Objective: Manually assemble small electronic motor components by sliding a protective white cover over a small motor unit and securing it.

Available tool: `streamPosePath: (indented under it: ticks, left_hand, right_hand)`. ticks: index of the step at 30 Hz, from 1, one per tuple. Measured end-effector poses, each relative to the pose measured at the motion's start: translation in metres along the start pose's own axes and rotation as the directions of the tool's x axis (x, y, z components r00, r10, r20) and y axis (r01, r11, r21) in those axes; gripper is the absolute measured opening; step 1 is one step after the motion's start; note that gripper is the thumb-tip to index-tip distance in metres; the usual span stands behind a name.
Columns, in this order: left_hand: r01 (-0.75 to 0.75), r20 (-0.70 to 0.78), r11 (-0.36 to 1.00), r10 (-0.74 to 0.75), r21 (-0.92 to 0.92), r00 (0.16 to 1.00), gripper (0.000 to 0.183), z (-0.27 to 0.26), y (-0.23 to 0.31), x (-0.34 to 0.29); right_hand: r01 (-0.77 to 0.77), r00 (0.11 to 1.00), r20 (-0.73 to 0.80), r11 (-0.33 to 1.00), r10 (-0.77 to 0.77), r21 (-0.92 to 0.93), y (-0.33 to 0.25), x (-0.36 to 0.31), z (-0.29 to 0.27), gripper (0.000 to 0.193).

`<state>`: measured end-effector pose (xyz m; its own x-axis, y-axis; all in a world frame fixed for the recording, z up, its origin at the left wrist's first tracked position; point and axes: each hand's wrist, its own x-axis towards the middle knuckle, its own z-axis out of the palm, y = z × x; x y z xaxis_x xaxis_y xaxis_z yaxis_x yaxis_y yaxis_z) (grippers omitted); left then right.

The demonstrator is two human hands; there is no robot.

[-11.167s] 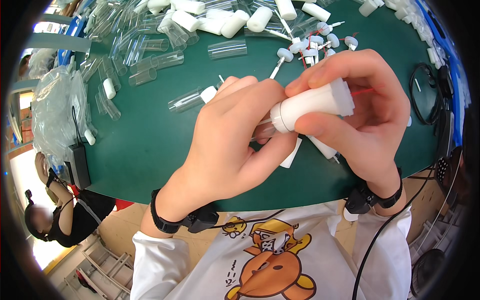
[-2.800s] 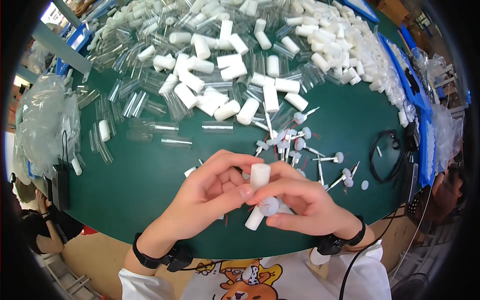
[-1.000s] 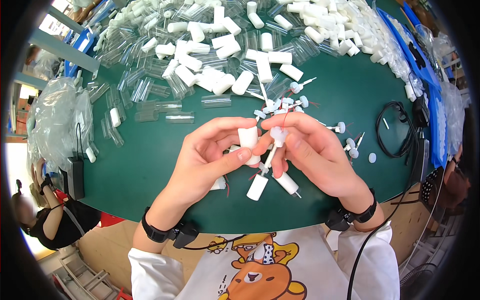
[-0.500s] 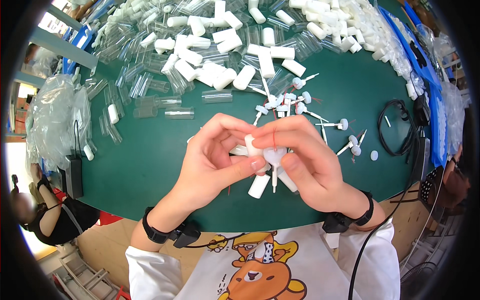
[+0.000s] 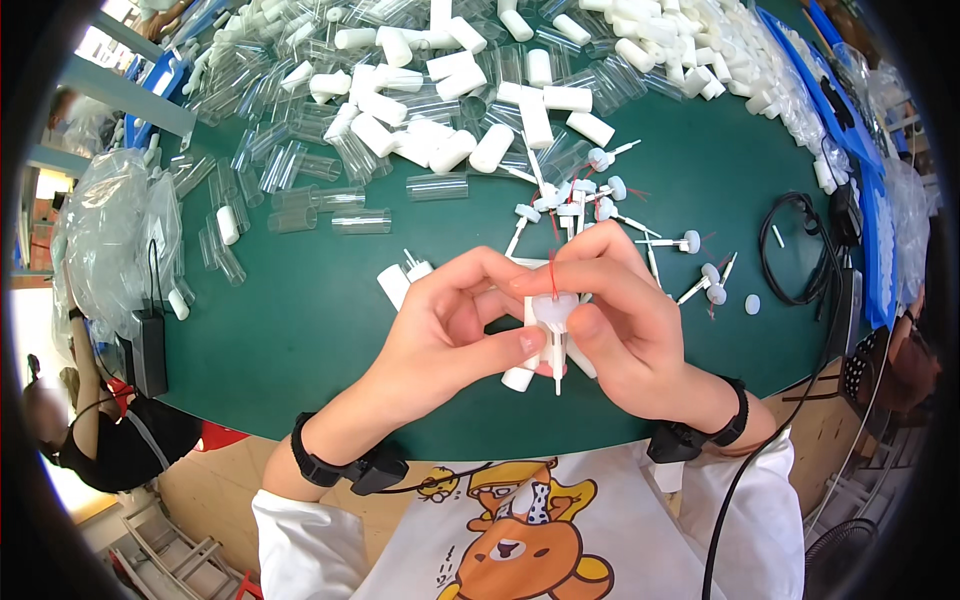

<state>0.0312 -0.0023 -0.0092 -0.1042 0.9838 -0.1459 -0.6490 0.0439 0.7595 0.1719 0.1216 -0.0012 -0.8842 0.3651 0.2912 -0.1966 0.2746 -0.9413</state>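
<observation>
My left hand (image 5: pixel 445 325) is closed, its thumb and fingers pinching a white cylinder (image 5: pixel 530 312) that they partly cover. Against that cylinder stands a white plastic part with a round translucent cap (image 5: pixel 555 308) and a thin stem pointing toward me. My right hand (image 5: pixel 630 335) is closed on this capped part between thumb and fingers. From its top rises a thin red wire (image 5: pixel 554 275), close to the right fingertips. Under my hands lie more white cylinders, one of them (image 5: pixel 517 379) partly hidden. Beyond them sits a loose cluster of similar capped stems (image 5: pixel 570 205) with red wires.
Clear plastic tubes (image 5: pixel 437 187) and white cylinders (image 5: pixel 490 148) pile up across the far side of the green table (image 5: pixel 290 345). A coiled black cable (image 5: pixel 790 250) lies at right, near a small white disc (image 5: pixel 752 304). Plastic bags (image 5: pixel 115 220) stand at left, with a person beyond.
The white cylinder in my left hand has moved right and turned more upright, up against the capped part. Both hands have shifted slightly, uncovering white pieces on the table at left.
</observation>
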Motion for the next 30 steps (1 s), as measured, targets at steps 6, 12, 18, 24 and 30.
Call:
streamPosePath:
  ticks: [6,12,18,24,30]
  left_hand:
    - [0.098,-0.022,0.991,-0.100,-0.093,0.995,0.023,0.007,-0.001,0.000]
    - [0.077,0.000,0.986,-0.078,-0.147,0.997,0.024,0.001,-0.003,0.002]
    - [-0.043,-0.022,0.996,0.045,0.077,0.999,0.022,-0.005,-0.005,0.002]
    - [-0.130,-0.042,0.975,0.139,0.183,0.989,0.026,-0.003,-0.004,0.002]
    - [-0.117,-0.069,0.950,0.143,0.288,0.987,0.025,-0.004,0.005,0.002]
  right_hand:
    - [-0.005,0.999,-0.042,1.000,0.006,0.017,0.008,-0.002,0.004,0.022]
    - [-0.057,0.996,-0.072,0.997,0.061,0.053,0.006,-0.003,0.005,0.021]
    - [-0.008,0.998,-0.063,0.996,0.002,-0.094,0.005,-0.001,-0.001,0.025]
    - [0.028,0.994,-0.096,0.981,-0.047,-0.190,0.005,0.001,0.000,0.025]
    - [-0.030,0.996,-0.084,0.998,0.025,-0.062,0.010,0.002,-0.002,0.024]
